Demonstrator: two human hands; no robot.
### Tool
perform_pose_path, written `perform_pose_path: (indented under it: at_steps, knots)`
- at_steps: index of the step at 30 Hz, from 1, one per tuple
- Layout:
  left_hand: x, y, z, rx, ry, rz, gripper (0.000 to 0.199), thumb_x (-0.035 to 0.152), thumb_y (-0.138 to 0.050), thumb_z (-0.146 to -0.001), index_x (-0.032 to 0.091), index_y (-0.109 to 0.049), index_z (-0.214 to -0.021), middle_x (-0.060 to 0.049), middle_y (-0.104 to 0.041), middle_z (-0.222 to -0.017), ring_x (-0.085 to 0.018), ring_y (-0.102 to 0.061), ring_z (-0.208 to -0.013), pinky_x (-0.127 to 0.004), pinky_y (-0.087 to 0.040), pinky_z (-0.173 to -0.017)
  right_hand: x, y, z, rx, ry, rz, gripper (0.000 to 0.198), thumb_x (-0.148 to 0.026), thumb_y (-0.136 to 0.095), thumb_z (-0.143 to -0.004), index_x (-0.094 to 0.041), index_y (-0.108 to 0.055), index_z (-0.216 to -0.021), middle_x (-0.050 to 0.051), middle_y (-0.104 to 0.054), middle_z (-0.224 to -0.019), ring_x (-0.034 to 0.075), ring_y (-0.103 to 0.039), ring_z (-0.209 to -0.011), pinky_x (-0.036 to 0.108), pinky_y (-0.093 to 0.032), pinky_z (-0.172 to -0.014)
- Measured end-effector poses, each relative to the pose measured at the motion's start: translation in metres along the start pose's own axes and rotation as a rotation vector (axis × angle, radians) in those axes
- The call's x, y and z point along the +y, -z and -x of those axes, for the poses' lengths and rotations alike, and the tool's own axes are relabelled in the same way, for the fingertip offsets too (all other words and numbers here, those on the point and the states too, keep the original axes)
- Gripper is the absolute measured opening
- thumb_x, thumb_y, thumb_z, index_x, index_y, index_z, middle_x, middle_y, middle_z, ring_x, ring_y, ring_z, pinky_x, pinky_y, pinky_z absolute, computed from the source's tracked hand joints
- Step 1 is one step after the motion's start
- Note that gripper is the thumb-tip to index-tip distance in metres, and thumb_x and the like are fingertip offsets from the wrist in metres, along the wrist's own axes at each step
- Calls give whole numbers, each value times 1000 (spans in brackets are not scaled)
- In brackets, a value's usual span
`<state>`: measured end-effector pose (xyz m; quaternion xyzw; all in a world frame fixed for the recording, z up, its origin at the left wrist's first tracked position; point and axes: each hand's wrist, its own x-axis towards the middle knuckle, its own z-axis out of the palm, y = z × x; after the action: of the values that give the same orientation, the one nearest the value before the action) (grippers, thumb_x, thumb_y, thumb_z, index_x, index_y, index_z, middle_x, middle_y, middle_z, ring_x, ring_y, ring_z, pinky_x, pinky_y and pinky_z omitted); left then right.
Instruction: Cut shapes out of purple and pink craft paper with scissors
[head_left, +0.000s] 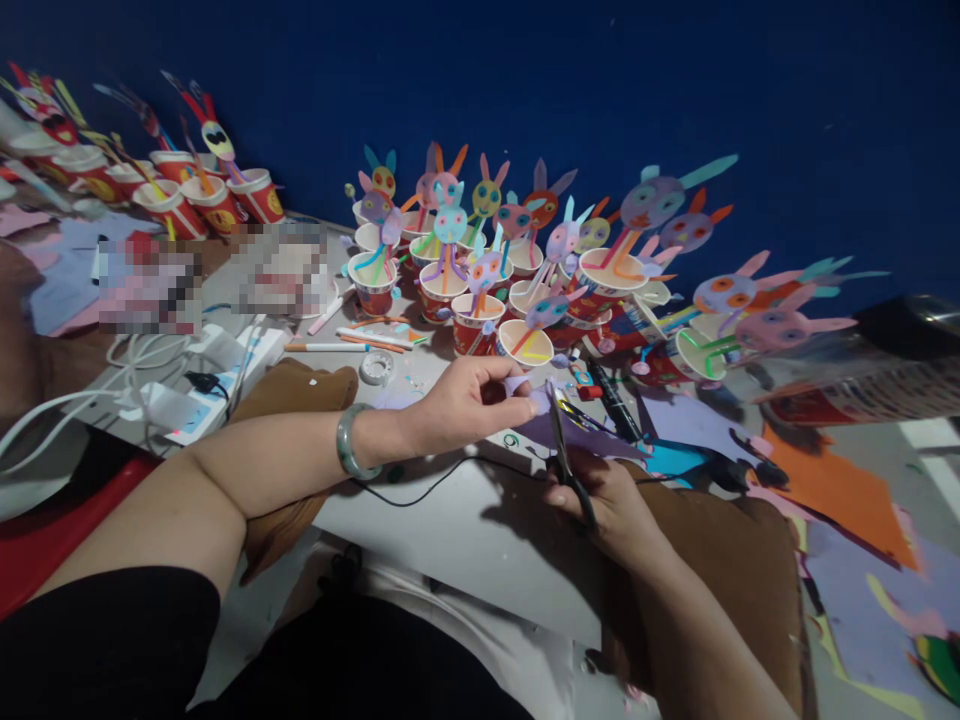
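Observation:
Near the table's middle, my left hand (469, 405) pinches a small piece of lilac paper (538, 396) between thumb and fingers. A jade-coloured bangle (355, 441) circles that wrist. My right hand (604, 500) is closed around the handles of dark scissors (561, 440), whose blades point up and away, at the right edge of the lilac paper. Just behind the hands stand several red paper cups (474, 335) bearing paper rabbit heads (450, 215) on coloured stems. A black marker (613, 400) lies right of the scissors.
A power strip (199, 400) with tangled white cables lies at left. A tape roll (376, 368) and pens (330, 347) rest behind my left forearm. Orange paper (836, 490) and lilac sheets spread at right, below a large clear container (862, 370). A blue wall (480, 80) closes the back.

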<state>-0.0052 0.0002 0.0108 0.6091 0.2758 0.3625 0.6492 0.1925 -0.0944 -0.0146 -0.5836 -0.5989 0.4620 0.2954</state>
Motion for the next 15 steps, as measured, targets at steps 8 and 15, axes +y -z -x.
perform_pose_path:
  at_steps: [8, 15]
  knots:
    - [0, 2, 0, 7, -24, 18, 24, 34, -67, -77, 14, -55, -73, 4, -44, -63, -5, -38, -57, -21, -29, -52, 3, 0, 0, 7, -29, 5, 63, -81, -67, -62, -20, -54, -63, -2, -50, -49, 12, -42, -47, 26, -33, -45]
    - [-2, -1, 0, -1, 11, 56, 31, 39, -74, -74, 14, -57, -77, 4, -46, -65, -5, -39, -55, -21, -30, -50, 3, -1, 1, -6, -30, -37, 63, -81, -66, -64, -20, -54, -64, -2, -50, -50, 11, -42, -46, 25, -32, -44]
